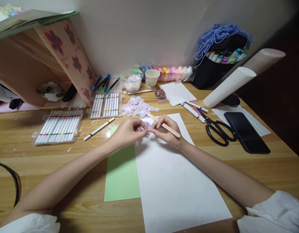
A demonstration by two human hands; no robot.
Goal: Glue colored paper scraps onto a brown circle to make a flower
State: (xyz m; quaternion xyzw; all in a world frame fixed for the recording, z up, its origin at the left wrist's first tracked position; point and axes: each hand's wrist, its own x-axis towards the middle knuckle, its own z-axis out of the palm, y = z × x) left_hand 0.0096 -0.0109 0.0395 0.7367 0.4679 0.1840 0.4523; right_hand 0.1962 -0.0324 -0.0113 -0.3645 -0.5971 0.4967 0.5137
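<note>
My left hand (pixel 131 131) is closed in a pinch at the far end of a white paper sheet (pixel 181 184). Its fingertips meet those of my right hand (pixel 167 131) at a small pinkish-lilac cluster of paper bits (pixel 147 125), partly hidden by the fingers. Across the right hand's fingers lies a wooden craft stick (pixel 165 126), held slantwise. Just beyond both hands spreads a pile of pale pink and lilac paper scraps (pixel 137 106). A green sheet (pixel 122 174) lies partly under the white one.
Marker cases (pixel 59 127) and a loose marker (pixel 99 128) lie left. Behind stand a clear bowl (pixel 132 81) and a paper cup (pixel 152 78). To the right are black scissors (pixel 218 129), a phone (pixel 246 132), a white tube (pixel 229 86) and a black pen holder (pixel 212 71).
</note>
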